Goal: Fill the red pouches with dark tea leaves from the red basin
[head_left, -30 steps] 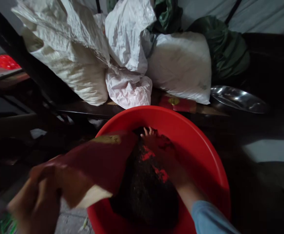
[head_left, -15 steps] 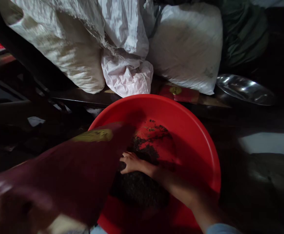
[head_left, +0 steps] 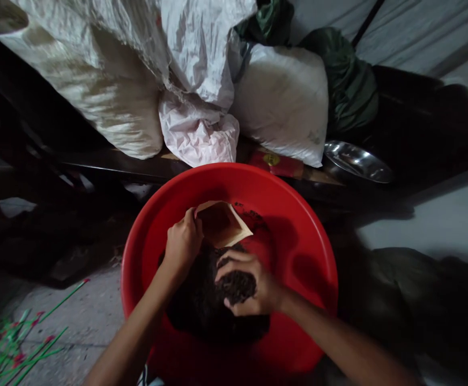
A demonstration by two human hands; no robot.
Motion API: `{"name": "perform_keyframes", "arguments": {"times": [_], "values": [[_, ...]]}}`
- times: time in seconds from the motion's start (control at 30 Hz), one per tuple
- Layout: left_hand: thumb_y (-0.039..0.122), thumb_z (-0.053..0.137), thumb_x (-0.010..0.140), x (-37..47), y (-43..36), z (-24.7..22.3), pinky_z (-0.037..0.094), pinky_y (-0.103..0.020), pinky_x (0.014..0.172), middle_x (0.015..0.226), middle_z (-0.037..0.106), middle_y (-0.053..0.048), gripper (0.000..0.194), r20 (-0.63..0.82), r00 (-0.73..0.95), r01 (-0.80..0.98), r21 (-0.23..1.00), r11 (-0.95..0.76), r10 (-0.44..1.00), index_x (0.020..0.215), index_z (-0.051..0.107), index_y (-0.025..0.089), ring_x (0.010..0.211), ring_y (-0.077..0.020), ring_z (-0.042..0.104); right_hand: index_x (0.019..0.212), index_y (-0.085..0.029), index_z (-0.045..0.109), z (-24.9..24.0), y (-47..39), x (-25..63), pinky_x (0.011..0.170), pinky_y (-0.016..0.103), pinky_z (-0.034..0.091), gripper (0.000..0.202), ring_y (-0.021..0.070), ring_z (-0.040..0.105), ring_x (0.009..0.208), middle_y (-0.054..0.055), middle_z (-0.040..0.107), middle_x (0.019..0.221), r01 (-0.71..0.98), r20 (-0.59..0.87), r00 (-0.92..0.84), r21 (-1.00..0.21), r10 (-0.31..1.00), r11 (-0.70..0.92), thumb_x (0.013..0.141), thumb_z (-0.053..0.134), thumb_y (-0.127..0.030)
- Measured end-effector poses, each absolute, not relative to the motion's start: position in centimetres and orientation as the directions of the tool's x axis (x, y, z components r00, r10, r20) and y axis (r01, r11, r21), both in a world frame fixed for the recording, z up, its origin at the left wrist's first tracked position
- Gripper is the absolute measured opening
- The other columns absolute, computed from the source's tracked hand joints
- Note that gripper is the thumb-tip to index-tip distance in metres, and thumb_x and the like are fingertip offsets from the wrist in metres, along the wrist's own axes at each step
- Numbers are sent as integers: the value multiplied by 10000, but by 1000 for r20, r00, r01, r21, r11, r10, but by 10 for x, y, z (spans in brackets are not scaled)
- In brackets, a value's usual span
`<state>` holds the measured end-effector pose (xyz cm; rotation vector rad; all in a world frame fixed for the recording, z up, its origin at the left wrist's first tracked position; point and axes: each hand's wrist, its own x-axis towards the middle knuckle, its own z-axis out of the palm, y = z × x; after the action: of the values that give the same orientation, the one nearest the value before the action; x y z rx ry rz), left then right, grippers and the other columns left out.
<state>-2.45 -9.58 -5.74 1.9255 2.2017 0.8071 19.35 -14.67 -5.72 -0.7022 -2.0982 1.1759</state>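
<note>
A large round red basin (head_left: 326, 257) holds a heap of dark, crumbly material (head_left: 201, 316). My left hand (head_left: 184, 238) grips the left edge of a paper bag (head_left: 239, 230), whose pale inner side and open mouth face me over the heap. My right hand (head_left: 250, 284) is curled around a clump of the dark material, just below and right of the bag's mouth. Scattered dark bits lie on the basin floor behind the bag.
White woven sacks (head_left: 125, 102) and a pinkish bag (head_left: 201, 134) rest on a dark bench behind the basin. A metal bowl (head_left: 358, 161) sits at the right, green-stemmed items (head_left: 20, 343) at the lower left.
The large dark red bag at the left has swung away; a bag's open mouth now shows inside the basin, held by my left hand. My right hand has shifted right and holds a clump.
</note>
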Motion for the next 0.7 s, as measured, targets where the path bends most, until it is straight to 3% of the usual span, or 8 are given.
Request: {"name": "perform_keyframes", "arguments": {"times": [0.07,0.13,0.23,0.33,0.43,0.53,0.6,0.7], "values": [[226,470,1043,-23,-99,-57,440,-296,589,790,765,-121,378,243,-137,914,406,28,960,1323,681,86,667,-257,738,1161,-313,777,-19,-127,190,974,376,587,371,226,723,1040,25,718,1150,179,345,-615,-815,709,551,793,816,-288],[197,481,1038,-23,-101,-56,467,-290,611,828,775,-126,382,263,-84,919,394,-27,961,1353,666,86,698,-247,748,1227,-300,762,-3,-99,181,1022,422,589,434,244,720,1090,37,708,1195,333,386,-583,-689,715,644,802,834,-248],[159,466,1014,-21,-96,-58,533,-308,678,917,794,-147,441,301,-81,899,434,-61,950,1416,631,86,747,-254,760,1379,-260,711,-12,-57,161,1098,494,581,633,290,691,1230,88,675,1339,559,359,-587,-469,726,684,779,829,-97],[160,438,989,-18,-86,-60,564,-344,691,917,797,-175,576,300,-147,885,465,-10,943,1544,498,19,714,-270,756,1418,-224,695,-28,-41,151,1215,512,509,621,301,591,1415,124,632,1472,585,362,-653,-315,665,747,845,714,14],[173,442,967,-21,-77,-59,573,-356,703,920,797,-184,638,319,-171,871,492,-9,932,1580,454,-1,728,-278,758,1331,-233,741,-40,-54,169,1224,468,511,415,245,622,1382,92,691,1423,521,542,-610,-275,578,808,987,596,-52],[171,423,957,-27,-72,-59,588,-382,759,884,791,-170,608,340,-196,858,514,-7,920,1535,540,23,751,-283,755,1351,-236,728,-72,-74,216,1169,455,543,387,238,678,1274,93,757,1278,606,709,-400,-271,580,748,1036,537,-115],[170,414,954,-31,-71,-60,595,-394,797,882,789,-173,599,351,-205,849,528,-13,914,1513,570,25,762,-278,752,1332,-203,733,-111,-81,250,1184,497,512,359,273,658,1295,128,757,1269,766,606,-320,-287,728,575,1051,512,-176],[180,415,945,-34,-71,-62,605,-405,821,902,791,-180,593,353,-204,834,552,-27,913,1488,599,28,766,-274,751,1419,-88,653,-183,-88,274,1202,599,454,454,344,585,1399,235,670,1429,942,173,-172,-259,970,213,1079,395,-245]]}}
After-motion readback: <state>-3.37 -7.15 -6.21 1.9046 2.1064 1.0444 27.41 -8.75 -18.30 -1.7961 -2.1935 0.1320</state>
